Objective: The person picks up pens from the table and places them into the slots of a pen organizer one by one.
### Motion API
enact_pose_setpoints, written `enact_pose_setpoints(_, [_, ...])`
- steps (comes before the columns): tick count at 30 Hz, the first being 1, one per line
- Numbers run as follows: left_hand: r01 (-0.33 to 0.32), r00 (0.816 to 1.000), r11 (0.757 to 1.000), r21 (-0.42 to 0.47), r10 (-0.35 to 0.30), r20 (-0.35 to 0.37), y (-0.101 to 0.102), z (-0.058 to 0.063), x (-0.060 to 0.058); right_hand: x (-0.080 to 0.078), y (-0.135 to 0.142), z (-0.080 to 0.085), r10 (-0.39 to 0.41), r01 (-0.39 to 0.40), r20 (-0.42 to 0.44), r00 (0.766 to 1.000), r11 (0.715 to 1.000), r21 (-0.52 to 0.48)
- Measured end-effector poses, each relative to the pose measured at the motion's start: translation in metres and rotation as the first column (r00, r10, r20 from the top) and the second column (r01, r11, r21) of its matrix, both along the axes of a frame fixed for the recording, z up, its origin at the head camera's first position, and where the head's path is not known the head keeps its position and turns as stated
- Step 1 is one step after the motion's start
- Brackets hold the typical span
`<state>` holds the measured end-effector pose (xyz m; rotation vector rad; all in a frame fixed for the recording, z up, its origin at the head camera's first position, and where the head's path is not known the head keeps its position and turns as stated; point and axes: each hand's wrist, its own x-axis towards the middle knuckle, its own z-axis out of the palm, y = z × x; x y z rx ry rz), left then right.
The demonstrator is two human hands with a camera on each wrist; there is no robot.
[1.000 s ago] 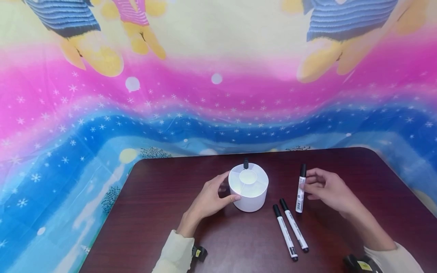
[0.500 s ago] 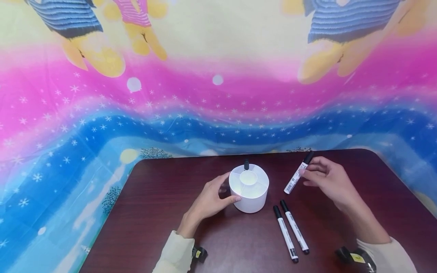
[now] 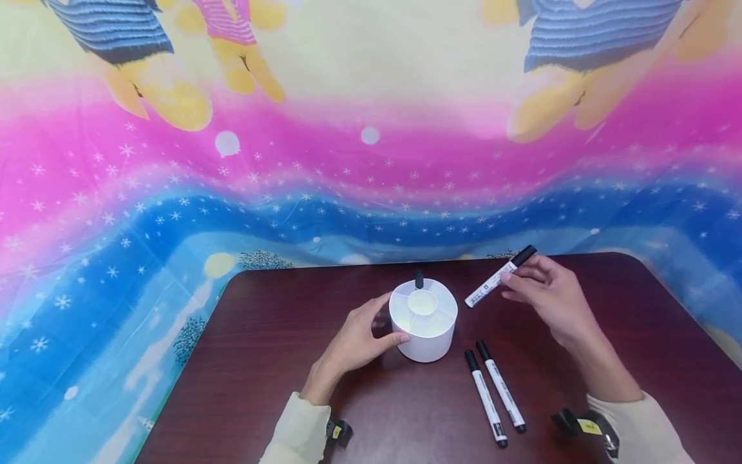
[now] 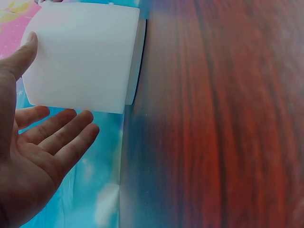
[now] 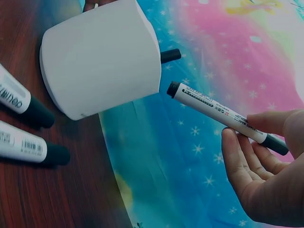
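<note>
A round white pen organizer with several compartments stands upright on the table. A black-tipped pen or marker sticks up from its far compartment; its lower part is hidden. My left hand rests around the organizer's left side, thumb at the front. In the left wrist view its fingers are spread and nearly straight. My right hand pinches a white marker near its black cap, in the air right of the organizer. The marker slants, white end low toward the organizer, as the right wrist view also shows.
Two more white markers with black caps, one left and one right, lie side by side in front of the organizer. The dark wooden table ends at a far edge before a colourful patterned cloth.
My right hand has lifted the marker and moved it up and left, tilting it from near upright to a slant toward the organizer. My left hand has stayed in place.
</note>
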<state>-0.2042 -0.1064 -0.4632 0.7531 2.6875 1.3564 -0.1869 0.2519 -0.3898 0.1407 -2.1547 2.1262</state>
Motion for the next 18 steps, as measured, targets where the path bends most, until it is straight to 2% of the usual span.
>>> enact_pose_setpoints(8, [0.006,1.000,1.000,-0.006,-0.006,-0.018,0.000,-0.001,0.000,-0.004,-0.012,0.002,-0.001,0.001,0.006,1.000,1.000,-0.013])
enact_pose_setpoints(18, [0.011,1.000,1.000,0.016,-0.011,-0.006,-0.001,0.000,0.000,-0.009,-0.023,0.000,0.002,-0.002,0.005,1.000,1.000,-0.009])
